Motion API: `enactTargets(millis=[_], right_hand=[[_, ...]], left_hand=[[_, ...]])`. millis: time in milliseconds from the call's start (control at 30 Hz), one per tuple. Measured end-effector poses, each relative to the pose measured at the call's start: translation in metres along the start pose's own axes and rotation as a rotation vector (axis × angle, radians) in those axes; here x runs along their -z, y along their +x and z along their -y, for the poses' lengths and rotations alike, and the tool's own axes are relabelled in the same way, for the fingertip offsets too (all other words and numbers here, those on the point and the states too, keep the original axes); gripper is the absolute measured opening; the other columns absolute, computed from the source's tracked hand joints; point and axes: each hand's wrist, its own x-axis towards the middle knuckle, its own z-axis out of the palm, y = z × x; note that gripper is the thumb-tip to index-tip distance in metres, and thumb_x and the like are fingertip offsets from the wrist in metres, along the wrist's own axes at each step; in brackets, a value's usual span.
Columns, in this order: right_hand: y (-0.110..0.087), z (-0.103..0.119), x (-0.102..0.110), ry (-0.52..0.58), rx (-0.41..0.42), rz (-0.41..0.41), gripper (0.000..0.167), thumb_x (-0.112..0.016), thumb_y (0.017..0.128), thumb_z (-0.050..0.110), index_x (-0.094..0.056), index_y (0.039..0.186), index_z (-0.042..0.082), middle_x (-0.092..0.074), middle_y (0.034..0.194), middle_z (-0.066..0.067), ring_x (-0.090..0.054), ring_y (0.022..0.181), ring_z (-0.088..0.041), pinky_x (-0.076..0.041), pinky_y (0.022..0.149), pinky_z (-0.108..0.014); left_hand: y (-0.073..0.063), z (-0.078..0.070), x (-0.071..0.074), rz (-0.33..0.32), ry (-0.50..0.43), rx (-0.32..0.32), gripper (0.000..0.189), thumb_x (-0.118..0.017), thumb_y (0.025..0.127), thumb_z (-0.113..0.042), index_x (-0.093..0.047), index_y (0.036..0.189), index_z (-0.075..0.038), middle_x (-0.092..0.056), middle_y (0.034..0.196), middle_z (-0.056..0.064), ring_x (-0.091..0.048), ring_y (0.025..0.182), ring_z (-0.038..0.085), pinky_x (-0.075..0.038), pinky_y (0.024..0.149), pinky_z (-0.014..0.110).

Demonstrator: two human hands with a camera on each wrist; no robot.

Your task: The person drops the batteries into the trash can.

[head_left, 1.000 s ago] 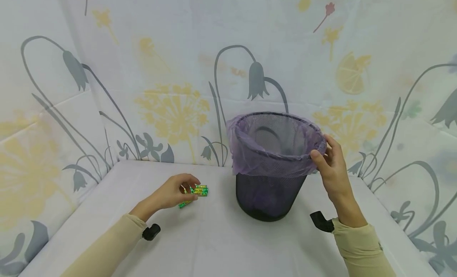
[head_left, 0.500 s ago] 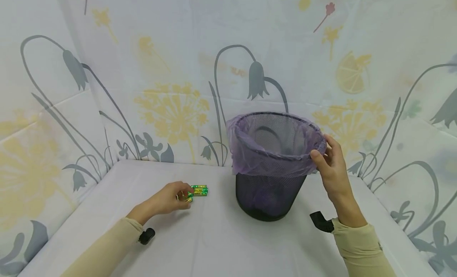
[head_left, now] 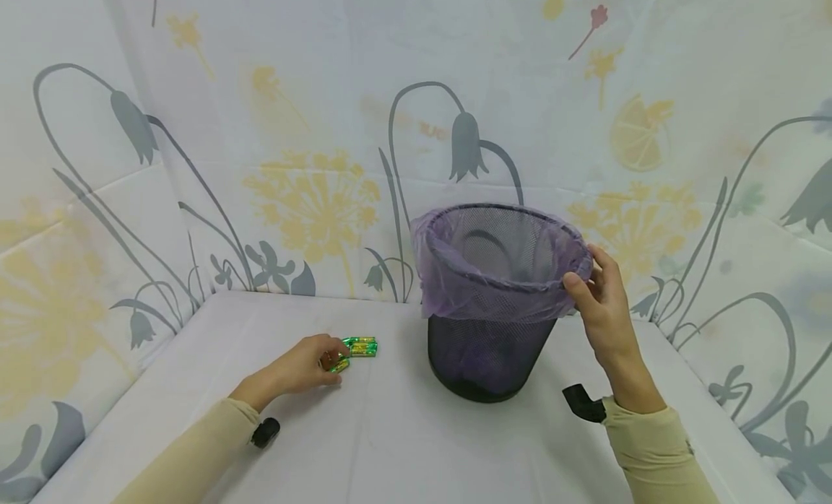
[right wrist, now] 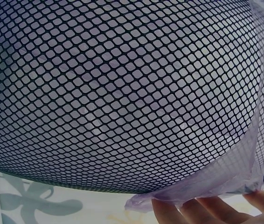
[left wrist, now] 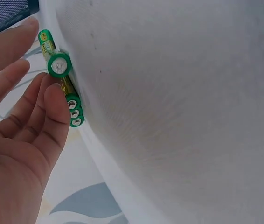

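Left hand point(head_left: 302, 365) at the green batteries point(left wrist: 58, 64), right hand point(head_left: 604, 309) on the bin point(head_left: 481, 359)!
Those batteries lie just left of centre, left fingers loosely bent, thumb apart; right of centre, the right grips the bin over its purple liner point(head_left: 484, 302).

Small green-and-yellow cylindrical batteries point(head_left: 364, 346) lie left of the round black mesh bin point(head_left: 477, 367) — both on a white cloth-covered table point(head_left: 403, 446). Behind hangs a white flower-printed fabric backdrop point(head_left: 312, 63).

no text legible, print on the batteries point(head_left: 364, 346) too small
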Motion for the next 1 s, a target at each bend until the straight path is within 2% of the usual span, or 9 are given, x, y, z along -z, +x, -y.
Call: enactTargets(millis=[633, 1000], right_hand=[[0.000, 0.000, 0.000, -0.004, -0.007, 0.003, 0.062, -0.053, 0.096, 0.015, -0.022, 0.150, 0.014, -0.037, 0.133, -0.023, -0.048, 0.115, -0.021, -0.042, 0.085, -0.018], [0.000, -0.001, 0.000, 0.002, 0.004, 0.002, 0.061, -0.053, 0.096, 0.015, -0.023, 0.149, 0.014, -0.037, 0.132, -0.023, -0.048, 0.115, -0.022, -0.042, 0.085, -0.018]], left_hand=[[0.006, -0.004, -0.003, 0.113, 0.036, 0.042, 0.044, -0.078, 0.075, -0.001, -0.064, 0.117, 0.001, -0.055, 0.084, 0.002, -0.052, 0.075, 0.015, -0.045, 0.066, 0.026], [0.011, -0.007, -0.005, 0.144, 0.074, 0.065, 0.041, -0.079, 0.075, -0.003, -0.065, 0.113, -0.001, -0.055, 0.082, 0.002, -0.051, 0.075, 0.015, -0.045, 0.068, 0.029]])
